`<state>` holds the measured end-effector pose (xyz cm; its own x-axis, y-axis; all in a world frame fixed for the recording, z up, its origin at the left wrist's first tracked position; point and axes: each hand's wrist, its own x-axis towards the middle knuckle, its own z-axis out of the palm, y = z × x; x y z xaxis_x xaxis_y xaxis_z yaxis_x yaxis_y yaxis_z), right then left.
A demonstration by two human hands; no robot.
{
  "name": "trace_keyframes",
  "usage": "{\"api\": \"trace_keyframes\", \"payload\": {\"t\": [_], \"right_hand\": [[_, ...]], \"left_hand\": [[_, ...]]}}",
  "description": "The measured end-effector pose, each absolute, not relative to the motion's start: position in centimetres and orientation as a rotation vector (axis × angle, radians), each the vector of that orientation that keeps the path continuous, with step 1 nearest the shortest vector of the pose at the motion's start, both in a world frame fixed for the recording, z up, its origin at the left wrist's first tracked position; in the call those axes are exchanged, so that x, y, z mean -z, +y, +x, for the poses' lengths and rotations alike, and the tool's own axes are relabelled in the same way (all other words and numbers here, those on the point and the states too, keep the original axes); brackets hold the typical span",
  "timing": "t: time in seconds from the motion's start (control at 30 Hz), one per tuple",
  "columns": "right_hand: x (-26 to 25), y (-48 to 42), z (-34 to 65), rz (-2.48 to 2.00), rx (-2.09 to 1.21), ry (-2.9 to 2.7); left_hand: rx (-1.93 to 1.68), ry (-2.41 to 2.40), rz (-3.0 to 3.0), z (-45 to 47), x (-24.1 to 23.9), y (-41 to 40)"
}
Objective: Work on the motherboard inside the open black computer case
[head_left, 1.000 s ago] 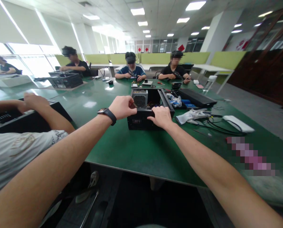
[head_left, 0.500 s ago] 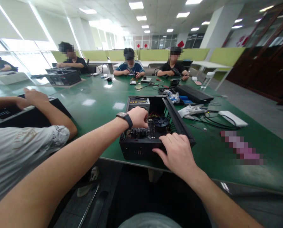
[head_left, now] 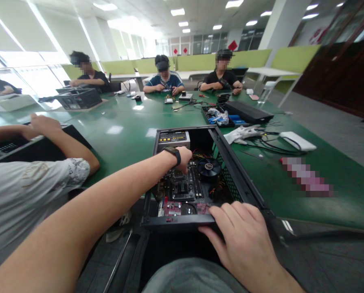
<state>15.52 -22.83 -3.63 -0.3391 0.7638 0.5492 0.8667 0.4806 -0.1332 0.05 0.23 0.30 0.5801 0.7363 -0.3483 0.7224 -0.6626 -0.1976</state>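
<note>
A black computer case (head_left: 182, 221) lies open-side up, its near end tilted and reaching past the table's front edge. My right hand (head_left: 240, 228) grips the near rim, fingers over the top and thumb below. My left hand (head_left: 185, 158), with a watch on its wrist, is inside the case with curled fingers; what they hold, if anything, is hidden. It sits near the power supply (head_left: 182, 140) and above the motherboard (head_left: 183, 189). A round black fan (head_left: 209, 167) lies right of it. A red circuit card (head_left: 172, 207) shows along the near side.
White gloves (head_left: 243, 133), cables and a white box (head_left: 298, 140) lie on the green table (head_left: 123, 142) to the right. A black toolbox (head_left: 249, 112) stands behind. At left, a co-worker's arm (head_left: 69, 142) rests over another case. Several people sit across the table.
The case has come toward me and tilted, so more of its inside shows. My right hand moved nearer with the rim; my left hand shifted slightly right and down inside the case.
</note>
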Motion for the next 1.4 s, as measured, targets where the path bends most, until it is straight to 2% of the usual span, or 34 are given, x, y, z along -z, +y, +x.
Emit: {"api": "trace_keyframes", "payload": {"t": [0.57,1.4], "right_hand": [[3.8,-23.5,15.3,-1.414,0.209,-2.135],[3.9,-23.5,15.1,-1.401,0.195,-2.095]], "left_hand": [[-0.924,-1.246,-2.697,0.5,1.9,0.9],[-0.960,-1.302,-2.673,1.1,1.0,-0.2]]}}
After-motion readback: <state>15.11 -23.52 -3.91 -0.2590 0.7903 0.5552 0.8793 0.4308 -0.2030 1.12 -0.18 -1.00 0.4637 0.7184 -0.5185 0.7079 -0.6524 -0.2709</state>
